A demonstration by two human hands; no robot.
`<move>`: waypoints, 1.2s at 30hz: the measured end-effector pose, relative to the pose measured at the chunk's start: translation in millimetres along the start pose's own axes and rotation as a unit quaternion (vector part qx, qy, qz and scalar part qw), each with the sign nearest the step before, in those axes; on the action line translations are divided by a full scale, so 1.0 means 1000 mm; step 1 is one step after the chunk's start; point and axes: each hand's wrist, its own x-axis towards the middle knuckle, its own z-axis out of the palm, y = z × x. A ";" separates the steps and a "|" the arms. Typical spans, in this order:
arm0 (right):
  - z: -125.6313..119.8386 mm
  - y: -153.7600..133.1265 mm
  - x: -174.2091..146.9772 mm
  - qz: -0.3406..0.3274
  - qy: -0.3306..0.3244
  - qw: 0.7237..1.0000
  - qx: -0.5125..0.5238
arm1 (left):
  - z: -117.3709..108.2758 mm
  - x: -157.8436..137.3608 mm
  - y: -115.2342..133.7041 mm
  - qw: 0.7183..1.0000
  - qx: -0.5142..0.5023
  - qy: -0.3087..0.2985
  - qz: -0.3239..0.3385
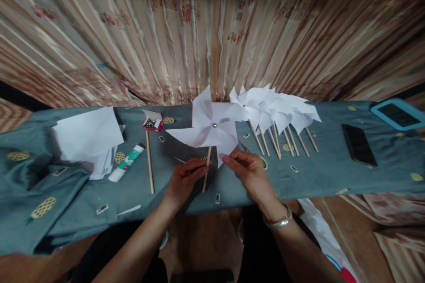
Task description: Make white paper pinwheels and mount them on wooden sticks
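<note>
A white paper pinwheel (203,136) with a silver pin at its hub stands upright before me on a thin wooden stick. My left hand (188,177) is closed round that stick below the blades. With thumb and fingers, my right hand (249,169) pinches the tip of the pinwheel's lower blade. Just behind my right hand lie scissors (264,162), partly hidden by it. Several finished-looking white pinwheels (279,108) lie overlapping to the right, their sticks pointing toward me.
On the left are white paper sheets (89,130), a glue stick (127,162), a loose wooden stick (150,163) and a small red box of pins (152,124). A black phone (359,145) and a blue-framed tablet (400,114) lie at right. A pleated curtain (212,31) hangs behind the cloth-covered table (318,177).
</note>
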 end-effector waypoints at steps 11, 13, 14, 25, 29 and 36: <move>0.011 0.008 -0.006 -0.059 -0.030 0.994 -0.085 | 0.002 0.000 -0.002 1.000 -0.017 -0.023 0.007; 0.010 0.005 -0.010 -0.081 -0.029 0.989 -0.124 | 0.001 0.000 -0.003 1.000 -0.024 -0.019 0.004; 0.008 0.002 -0.011 -0.088 -0.028 0.986 -0.140 | 0.001 0.000 -0.004 1.000 -0.027 -0.015 0.002; -0.050 -0.016 0.016 -0.147 0.202 0.959 -0.132 | -0.003 -0.002 -0.004 0.999 -0.017 -0.022 -0.018; -0.051 -0.013 0.024 -0.125 0.177 0.973 -0.077 | -0.002 -0.003 0.000 0.999 0.003 -0.051 -0.019; -0.047 -0.012 0.020 -0.097 0.172 0.979 -0.051 | -0.001 -0.002 -0.003 0.999 -0.026 -0.023 -0.027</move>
